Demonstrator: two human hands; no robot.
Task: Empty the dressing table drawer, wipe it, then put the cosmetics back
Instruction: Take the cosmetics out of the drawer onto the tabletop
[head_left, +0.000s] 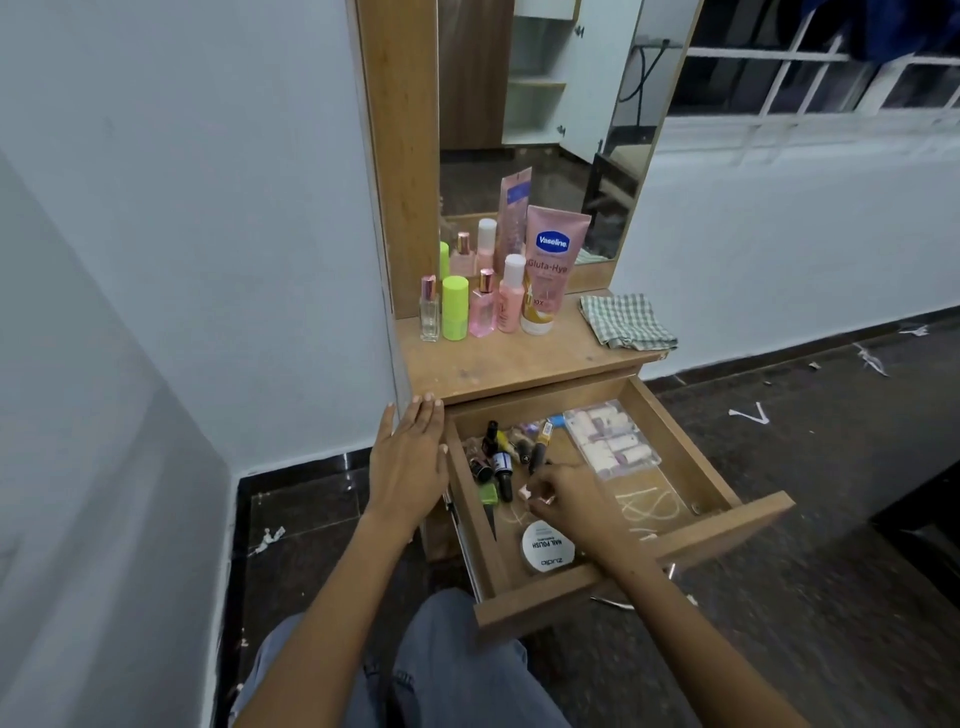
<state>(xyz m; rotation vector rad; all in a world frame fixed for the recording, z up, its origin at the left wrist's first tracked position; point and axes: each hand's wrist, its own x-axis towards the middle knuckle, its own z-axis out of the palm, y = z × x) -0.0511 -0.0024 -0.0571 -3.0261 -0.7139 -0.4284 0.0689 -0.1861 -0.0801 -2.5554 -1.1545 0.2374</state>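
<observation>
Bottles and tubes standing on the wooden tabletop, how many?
6, excluding mirror reflections: clear glass bottle, lime-green bottle, pink square bottle, pink white-capped bottle, gold-capped tube, pink Vaseline tube.

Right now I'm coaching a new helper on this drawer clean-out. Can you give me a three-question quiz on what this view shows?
1. True or false: the drawer is open and has items inside.
2. Where does the checked cloth lie? A) in the drawer B) on the tabletop C) on the floor
3. Which hand reaches into the drawer, near the nail polish bottles?

Key: 1 true. 2 B, on the tabletop, right of the Vaseline tube. 3 the right hand; the left hand lies flat at the drawer's left edge.
</observation>
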